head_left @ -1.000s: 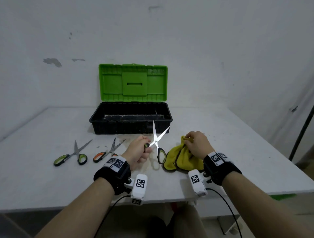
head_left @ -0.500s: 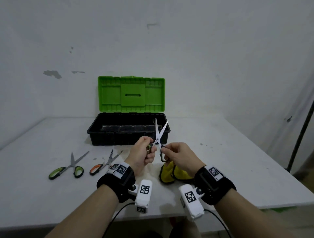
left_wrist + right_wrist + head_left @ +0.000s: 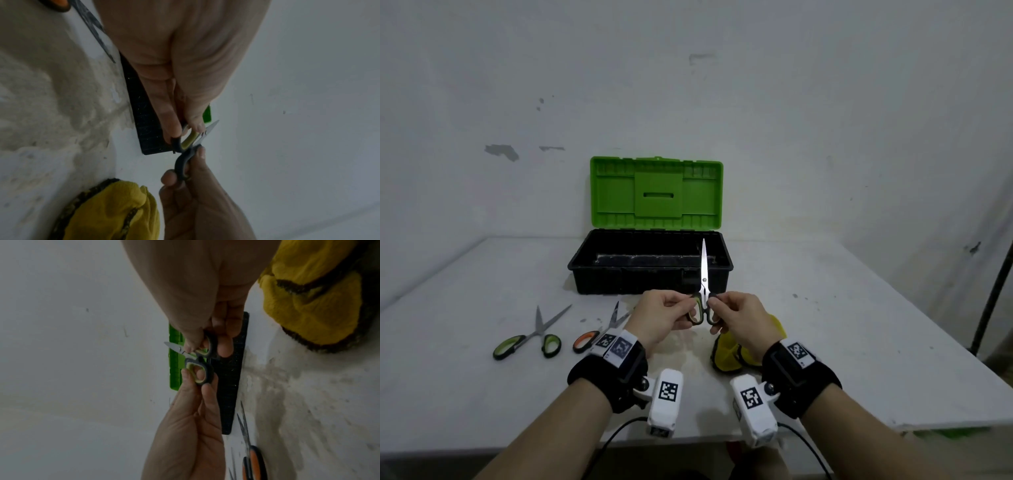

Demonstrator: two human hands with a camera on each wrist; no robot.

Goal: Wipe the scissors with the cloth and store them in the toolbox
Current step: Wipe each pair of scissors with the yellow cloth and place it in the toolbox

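A pair of scissors with black and yellow-green handles is held upright above the table, blades together and pointing up. My left hand pinches the left handle loop and my right hand pinches the right loop. The yellow cloth lies crumpled on the table under my right wrist, and nothing holds it. Behind the scissors stands the toolbox, a black tub with its green lid raised.
Two more pairs of scissors lie open on the white table to the left: a green-handled pair and an orange-handled pair partly under my left wrist. A dark pole stands at the far right edge.
My right hand left the cloth and took the scissors' right handle. Both hands closed the blades, which stood spread apart before. The scissors rose slightly.
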